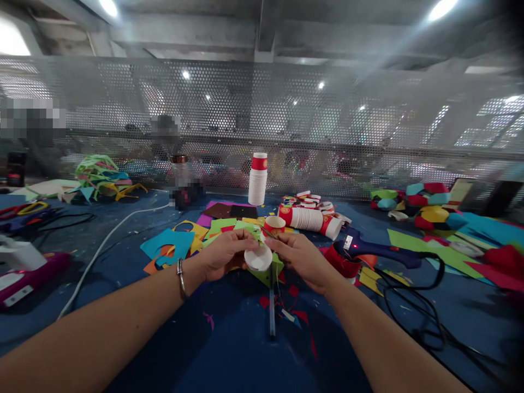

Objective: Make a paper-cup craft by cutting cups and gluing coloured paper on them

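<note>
My left hand (231, 251) is closed on a small round white paper piece (258, 258), which looks like the bottom of a paper cup. A scrap of light green paper (256, 232) shows at its upper edge, beside my fingertips. Close by on the right, my right hand (301, 256) is pinched shut at the piece's edge; something thin and dark shows at its fingertips, too small to name. Just behind the hands stands a red and white paper cup (274, 224). A clear glue stick (272, 314) lies on the blue table (221, 355) below them.
A blue glue gun (380, 251) rests on a red cup at right, its black cable (429, 327) looping beside it. Stacked paper cups (257, 188) stand behind; another stack (307, 218) lies sideways. Coloured paper (167, 243) and scissors (35, 208) lie left. A perforated metal screen (229, 109) borders the back.
</note>
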### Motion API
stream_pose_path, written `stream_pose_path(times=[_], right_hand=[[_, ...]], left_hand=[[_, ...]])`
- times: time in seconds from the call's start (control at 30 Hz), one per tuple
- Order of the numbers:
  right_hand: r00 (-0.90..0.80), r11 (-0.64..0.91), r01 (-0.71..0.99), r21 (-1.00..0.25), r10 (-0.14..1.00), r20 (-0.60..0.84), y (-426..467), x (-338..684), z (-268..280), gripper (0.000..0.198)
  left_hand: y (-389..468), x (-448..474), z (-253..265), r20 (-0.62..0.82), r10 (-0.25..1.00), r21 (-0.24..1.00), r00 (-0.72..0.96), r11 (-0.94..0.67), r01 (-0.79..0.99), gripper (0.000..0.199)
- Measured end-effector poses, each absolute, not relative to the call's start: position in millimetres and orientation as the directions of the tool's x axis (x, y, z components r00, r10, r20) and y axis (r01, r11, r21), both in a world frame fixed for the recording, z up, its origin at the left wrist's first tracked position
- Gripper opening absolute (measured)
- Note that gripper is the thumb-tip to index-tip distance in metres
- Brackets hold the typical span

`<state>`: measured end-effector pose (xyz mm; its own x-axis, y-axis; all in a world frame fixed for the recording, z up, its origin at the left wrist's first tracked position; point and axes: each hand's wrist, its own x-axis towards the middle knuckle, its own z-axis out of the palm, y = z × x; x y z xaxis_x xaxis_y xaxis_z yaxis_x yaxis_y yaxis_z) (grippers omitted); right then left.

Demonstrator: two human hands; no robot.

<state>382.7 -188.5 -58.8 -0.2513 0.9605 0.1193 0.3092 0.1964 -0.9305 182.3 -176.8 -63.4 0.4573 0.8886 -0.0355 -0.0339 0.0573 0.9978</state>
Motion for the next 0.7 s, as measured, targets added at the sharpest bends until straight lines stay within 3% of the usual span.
stream_pose_path(times=[0.17,0.37,0.53,0.7], right_hand=[[-0.266,0.252,0.383,-0.889,0.951,0.155,-184.9,386.3,-59.1,0.046],[-0.243,0.338,0.443,-0.830,0.937,0.251,-183.1,389.4,-55.8,0.041],[-0.244,0.372,0.520,-0.769,0.927,0.284,-180.1,392.2,-56.8,0.038],[-0.222,0.362,0.640,-0.678,0.932,0.288,-178.6,396.8,-55.8,0.035]], left_hand=[[-179.3,179.9,-66.6,0.071,0.910,0.917,0.408,-0.220,0.333,0.010],[-195.2,175.4,-61.1,0.217,0.857,0.601,0.467,-0.494,0.628,0.011],[-188.1,165.3,-56.0,0.249,0.859,0.444,0.447,-0.511,0.736,0.008],[-156.2,130.6,-45.5,0.262,0.890,0.424,0.374,-0.454,0.783,0.016]])
